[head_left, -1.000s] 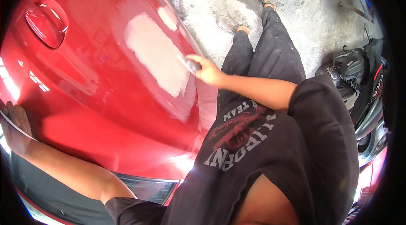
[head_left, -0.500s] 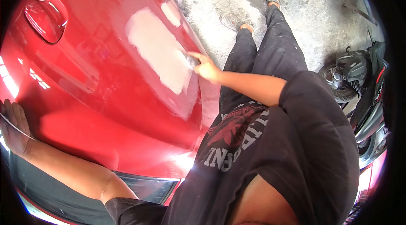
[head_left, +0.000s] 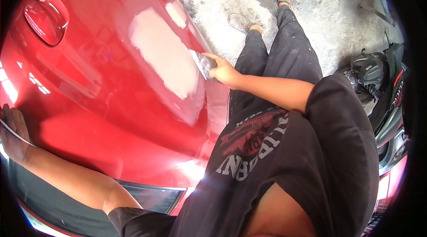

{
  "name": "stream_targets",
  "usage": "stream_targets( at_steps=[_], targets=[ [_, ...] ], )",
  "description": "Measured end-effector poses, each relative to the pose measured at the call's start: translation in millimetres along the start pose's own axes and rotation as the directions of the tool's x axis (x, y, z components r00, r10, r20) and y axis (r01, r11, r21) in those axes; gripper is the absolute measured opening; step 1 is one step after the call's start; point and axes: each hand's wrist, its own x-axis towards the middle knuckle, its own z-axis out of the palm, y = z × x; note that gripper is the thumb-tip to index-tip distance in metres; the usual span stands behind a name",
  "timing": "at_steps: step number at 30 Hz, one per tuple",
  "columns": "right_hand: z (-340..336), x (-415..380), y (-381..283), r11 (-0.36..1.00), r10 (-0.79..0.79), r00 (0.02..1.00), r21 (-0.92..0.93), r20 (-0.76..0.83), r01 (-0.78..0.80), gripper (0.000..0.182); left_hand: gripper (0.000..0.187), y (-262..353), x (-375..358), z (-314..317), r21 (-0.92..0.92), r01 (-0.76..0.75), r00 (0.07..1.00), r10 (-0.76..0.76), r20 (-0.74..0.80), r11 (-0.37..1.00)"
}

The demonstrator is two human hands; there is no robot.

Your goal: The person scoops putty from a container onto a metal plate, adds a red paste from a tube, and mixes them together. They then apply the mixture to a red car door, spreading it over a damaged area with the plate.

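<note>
My right hand (head_left: 226,75) is closed around a grey, flat-bladed putty knife (head_left: 204,64). Its blade edge is right at the right-hand border of a pale patch of body filler (head_left: 165,54), which is spread over a dulled, sanded area of a red car panel (head_left: 102,103). At the far left my left hand (head_left: 17,130) lies flat with fingers stretched out on the car, beside the dark window glass (head_left: 58,197).
A smaller pale patch (head_left: 176,14) sits higher on the panel, near its edge. The door handle (head_left: 46,18) is at upper left. Grey concrete floor (head_left: 329,19) lies under my feet. A motorcycle (head_left: 391,112) and a dark bag-like object (head_left: 368,68) stand at right.
My right hand has moved slightly right and away from the filler, and the putty knife's blade now shows more fully. My left hand stays in place.
</note>
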Motion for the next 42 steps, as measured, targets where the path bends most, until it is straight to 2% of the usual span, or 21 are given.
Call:
stream_targets(
  at_steps=[5, 10, 17, 20, 22, 23, 25, 26, 28, 29, 31, 32, 33, 35, 38, 39, 40, 41, 42],
  targets=[
    [-8.8, 52.4, 34.6, 0.99, -0.067, 0.995, -0.133, -0.077, 0.057, 0.073, 0.037, 0.8, 3.0, -1.6, 0.017, 0.006, 1.0, -0.005, -0.023, 1.0],
    [-10.7, 72.8, 46.1, 0.986, -0.085, 0.991, -0.15, -0.107, 0.068, 0.072, 0.04, 2.4, 5.8, -4.7, 0.028, 0.012, 0.999, -0.011, -0.04, 1.0],
    [15.6, 55.7, 33.1, 0.975, -0.1, 0.984, -0.213, -0.144, 0.068, 0.073, 0.045, 11.2, 8.1, 0.3, 0.071, 0.027, 0.993, -0.019, -0.116, 0.997],
    [43.8, 18.0, 39.6, 0.913, -0.239, 0.969, -0.355, -0.067, 0.201, 0.064, 0.043, 7.0, 5.1, 1.3, 0.026, 0.017, 0.998, -0.015, -0.055, 1.0],
    [73.6, -21.6, 47.6, 0.859, -0.441, 0.897, -0.305, -0.035, 0.41, 0.064, 0.042, 1.2, 2.2, 3.1, -0.018, 0.014, 1.0, -0.014, 0.006, 1.0],
    [80.2, -51.4, 20.9, 0.87, -0.269, 0.962, -0.42, 0.034, 0.258, 0.066, 0.041, 0.7, 1.1, 3.3, -0.039, 0.018, 0.999, -0.016, 0.05, 0.999],
    [79.1, -75.1, -0.5, 0.881, -0.056, 0.983, -0.455, 0.173, 0.13, 0.068, 0.04, -0.1, -0.8, -0.3, -0.111, 0.033, 0.984, -0.013, 0.175, 0.993],
    [71.1, -70.2, 12.7, 0.907, -0.164, 0.952, -0.339, 0.26, 0.249, 0.068, 0.04, 0.5, -1.8, -0.5, -0.147, 0.051, 0.965, -0.011, 0.263, 0.988],
    [54.3, -56.5, 28.7, 0.95, -0.204, 0.948, -0.184, 0.246, 0.252, 0.069, 0.039, 3.6, -2.2, 2.4, -0.227, 0.139, 0.868, -0.008, 0.496, 0.964],
    [44.1, -47.5, 32.6, 0.962, -0.223, 0.945, -0.106, 0.238, 0.253, 0.069, 0.038, 6.2, -3.7, 6.9, -0.257, 0.201, 0.788, 0.0, 0.616, 0.945],
    [21.4, -29.7, 26.8, 0.934, -0.257, 0.956, -0.218, 0.142, 0.283, 0.065, 0.037, 11.4, -5.9, 22.2, -0.267, 0.328, 0.579, 0.031, 0.814, 0.906],
    [14.0, -21.1, 18.0, 0.955, -0.262, 0.956, -0.109, 0.129, 0.276, 0.062, 0.037, 13.4, -7.9, 33.9, -0.249, 0.373, 0.47, 0.049, 0.881, 0.894],
    [2.3, -10.9, 14.7, 0.953, -0.204, 0.976, -0.212, 0.082, 0.217, 0.063, 0.036, 16.9, -10.0, 47.1, -0.222, 0.388, 0.375, 0.067, 0.925, 0.895],
    [-9.5, 8.6, 12.6, 0.985, -0.113, 0.993, -0.137, -0.033, 0.107, 0.073, 0.036, 24.7, -11.9, 70.9, -0.186, 0.38, 0.246, 0.095, 0.965, 0.906],
    [-19.8, 20.1, 2.9, 1.0, -0.027, 0.997, -0.007, -0.07, 0.026, 0.071, 0.035, 27.1, -9.6, 67.8, -0.144, 0.451, 0.24, 0.035, 0.97, 0.881],
    [-22.4, 20.1, -2.0, 0.999, -0.038, 0.996, -0.021, -0.077, 0.037, 0.071, 0.036, 19.7, 2.3, 39.2, -0.198, 0.391, 0.496, -0.025, 0.868, 0.899],
    [-25.0, 18.5, -11.2, 0.998, -0.054, 0.995, -0.04, -0.082, 0.05, 0.071, 0.037, 7.3, 21.5, -11.2, -0.237, 0.315, 0.718, -0.067, 0.693, 0.919],
    [-26.7, 14.9, -21.5, 0.996, -0.068, 0.994, -0.059, -0.084, 0.063, 0.072, 0.038, 8.8, 19.4, -8.1, -0.269, 0.364, 0.659, -0.043, 0.751, 0.892],
    [-25.7, 9.5, -33.8, 0.986, -0.158, 0.982, -0.079, -0.105, 0.15, 0.072, 0.041, 10.8, 17.0, -4.2, -0.29, 0.417, 0.595, -0.018, 0.803, 0.861]
  ],
)
